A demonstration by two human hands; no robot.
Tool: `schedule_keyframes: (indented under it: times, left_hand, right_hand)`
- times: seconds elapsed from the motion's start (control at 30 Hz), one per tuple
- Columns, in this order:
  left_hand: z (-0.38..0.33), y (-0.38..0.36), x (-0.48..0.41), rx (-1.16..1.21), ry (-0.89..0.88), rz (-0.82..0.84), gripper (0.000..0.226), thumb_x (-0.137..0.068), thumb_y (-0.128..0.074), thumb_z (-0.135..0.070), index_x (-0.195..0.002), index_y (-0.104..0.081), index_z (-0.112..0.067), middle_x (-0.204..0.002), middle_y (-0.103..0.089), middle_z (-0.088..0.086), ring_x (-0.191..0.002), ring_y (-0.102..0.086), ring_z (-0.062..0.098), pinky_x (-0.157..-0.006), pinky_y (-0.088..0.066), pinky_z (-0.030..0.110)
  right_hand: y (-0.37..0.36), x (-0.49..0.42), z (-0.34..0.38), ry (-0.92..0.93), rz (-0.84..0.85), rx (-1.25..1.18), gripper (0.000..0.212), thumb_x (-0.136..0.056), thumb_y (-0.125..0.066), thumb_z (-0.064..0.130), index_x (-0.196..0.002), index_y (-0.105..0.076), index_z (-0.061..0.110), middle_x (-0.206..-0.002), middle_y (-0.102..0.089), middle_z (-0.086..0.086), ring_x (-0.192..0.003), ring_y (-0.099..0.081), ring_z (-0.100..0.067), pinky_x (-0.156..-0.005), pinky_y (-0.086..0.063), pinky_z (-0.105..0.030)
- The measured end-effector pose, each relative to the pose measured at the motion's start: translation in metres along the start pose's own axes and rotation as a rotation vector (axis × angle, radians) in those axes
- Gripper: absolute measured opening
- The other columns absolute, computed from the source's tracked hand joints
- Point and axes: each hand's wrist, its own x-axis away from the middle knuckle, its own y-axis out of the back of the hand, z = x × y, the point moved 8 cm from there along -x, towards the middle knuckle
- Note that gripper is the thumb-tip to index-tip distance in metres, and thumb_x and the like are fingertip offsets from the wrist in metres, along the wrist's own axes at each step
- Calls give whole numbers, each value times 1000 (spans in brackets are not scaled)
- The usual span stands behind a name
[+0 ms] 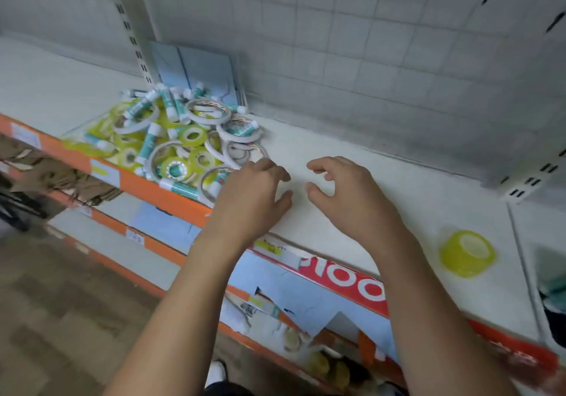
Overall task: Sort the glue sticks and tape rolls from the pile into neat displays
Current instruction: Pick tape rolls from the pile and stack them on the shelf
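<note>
Back panel [337, 43]: a white wire-grid wall behind the shelving.
Top shelf [352, 156]: a white board with an orange front edge [171, 199]; it bears one pile at its left and one yellow stack at its right, the middle bare under the hands.
Lower shelf [171, 224]: holds pale blue sheets and, further right, a few blurred tape rolls; their count cannot be told.
Red strip [346, 282]: a printed band along the shelf front below the right arm.
Pile [180, 138]: glue sticks and tape rolls heaped together, too tangled for an exact count.
Blue sheets [199, 71]: leaning upright against the panel behind the pile.
Left hand [254, 193]: above the shelf at the pile's right edge, fingers loosely curled, grasping nothing.
Right hand [346, 193]: just beside the left, over bare shelf, fingers loosely curled, likewise released.
Yellow stack [467, 253]: one short column of tape, well apart from the pile; rolls in it uncountable.
Tape rolls [193, 134]: yellow-green ones and thin white rings, well over ten.
Glue sticks [147, 144]: teal-and-white tubes, roughly a dozen showing.
</note>
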Motion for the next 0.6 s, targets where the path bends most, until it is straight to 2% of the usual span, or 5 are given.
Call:
schedule_keyframes:
  times: [0.27,0.4,0.6]
  left_hand:
    - [108,33,4,-63,57,17,32,-90,-58,-29,-120,-64,-18,-116,-60,2,-105,-56,27,-82,-48,40]
    - [136,38,-8,-55,-8,9,31,-89,-61,-29,-118,-66,-16,-116,-61,3,-106,-56,28,-85,-47,41]
    - [148,27,-27,-65,-156,56,32,-89,-58,-30,-118,-66,-18,-116,-61,0,-108,-53,25,-87,-46,41]
  right_hand:
    - [-72,-48,73,46,13,-53,31,-88,-64,27,-118,-65,21,-115,-64,3,-104,-58,-14,-90,-47,-31]
    - [-92,-63,80,-29,-9,-29,30,-88,-65,27,-118,-65,23,-113,-63,4,-103,-58,-15,-86,-49,-32]
    - [-106,-70,69,-171,-73,-34,30,-89,-63,25,-119,-64,26,-116,-62,4,-107,-57,-17,-91,-48,-34]
